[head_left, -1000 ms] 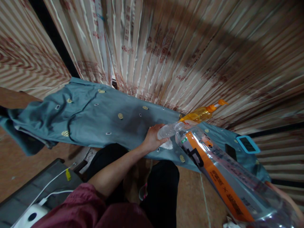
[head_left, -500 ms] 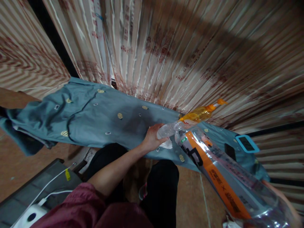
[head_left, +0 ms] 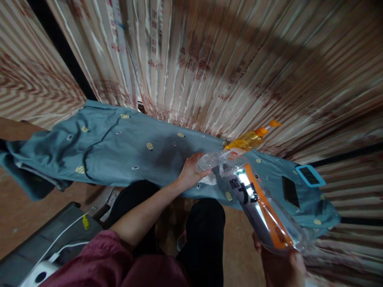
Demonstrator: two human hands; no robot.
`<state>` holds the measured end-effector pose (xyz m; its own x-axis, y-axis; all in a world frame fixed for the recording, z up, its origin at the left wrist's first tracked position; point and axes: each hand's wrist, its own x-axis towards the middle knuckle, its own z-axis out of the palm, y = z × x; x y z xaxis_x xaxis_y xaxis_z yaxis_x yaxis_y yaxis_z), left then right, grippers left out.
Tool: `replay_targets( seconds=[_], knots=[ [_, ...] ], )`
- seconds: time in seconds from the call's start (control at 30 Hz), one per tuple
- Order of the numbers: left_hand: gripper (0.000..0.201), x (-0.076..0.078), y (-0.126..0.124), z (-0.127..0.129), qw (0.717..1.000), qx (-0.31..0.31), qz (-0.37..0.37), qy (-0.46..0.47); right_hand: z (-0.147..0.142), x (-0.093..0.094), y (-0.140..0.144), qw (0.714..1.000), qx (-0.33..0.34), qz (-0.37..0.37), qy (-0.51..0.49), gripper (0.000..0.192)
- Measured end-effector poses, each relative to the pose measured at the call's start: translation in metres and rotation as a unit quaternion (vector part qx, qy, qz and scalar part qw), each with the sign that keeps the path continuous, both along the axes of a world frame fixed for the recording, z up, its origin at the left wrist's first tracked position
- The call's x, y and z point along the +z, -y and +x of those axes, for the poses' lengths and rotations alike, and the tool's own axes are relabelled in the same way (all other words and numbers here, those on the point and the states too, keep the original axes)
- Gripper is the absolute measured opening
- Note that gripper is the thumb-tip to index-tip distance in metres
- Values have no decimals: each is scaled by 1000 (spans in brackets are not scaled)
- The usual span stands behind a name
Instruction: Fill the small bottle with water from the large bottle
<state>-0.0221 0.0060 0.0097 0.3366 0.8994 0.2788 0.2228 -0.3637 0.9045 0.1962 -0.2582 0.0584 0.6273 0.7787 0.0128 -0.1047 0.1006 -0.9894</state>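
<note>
My left hand [head_left: 191, 174] is closed around a small clear plastic bottle [head_left: 207, 161], which lies tilted over the cloth. My right hand [head_left: 283, 259] grips the base end of a large clear plastic bottle [head_left: 260, 203] with a silver and orange label. The large bottle is tilted, its neck end pointing up and left to the mouth of the small one. The mouths are close together; whether they touch, I cannot tell. Behind them stands a pump bottle [head_left: 247, 140] of yellow liquid with an orange top. A crumpled white tissue [head_left: 209, 178] lies beneath my left hand.
A teal cloth [head_left: 161, 171] with pineapple prints covers the narrow table. On its right side lie a black phone [head_left: 290, 191] and a blue-framed device [head_left: 310, 175]. Pleated plastic sheeting [head_left: 191, 59] hangs behind. At lower left, a white charger [head_left: 40, 273] with cables sits on a dark surface.
The base of the large bottle has swung left and away from the camera, bringing my right hand into fuller view and uncovering the phone. My left hand stays around the small bottle.
</note>
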Motion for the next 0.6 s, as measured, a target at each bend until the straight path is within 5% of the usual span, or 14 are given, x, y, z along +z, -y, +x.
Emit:
replay_targets(
  seconds=[0.3,0.47,0.6],
  knots=[
    [61,-1,-3,1,1000,2,14,-5,-31,-18,-41,960,-92,-49,-260,92],
    [60,-1,-5,1,1000,-6,14,0,-33,-27,-44,956,-60,-44,-284,83],
    [61,-2,-6,2,1000,-6,21,-1,-31,-20,-41,961,-54,-51,-268,93]
  ],
)
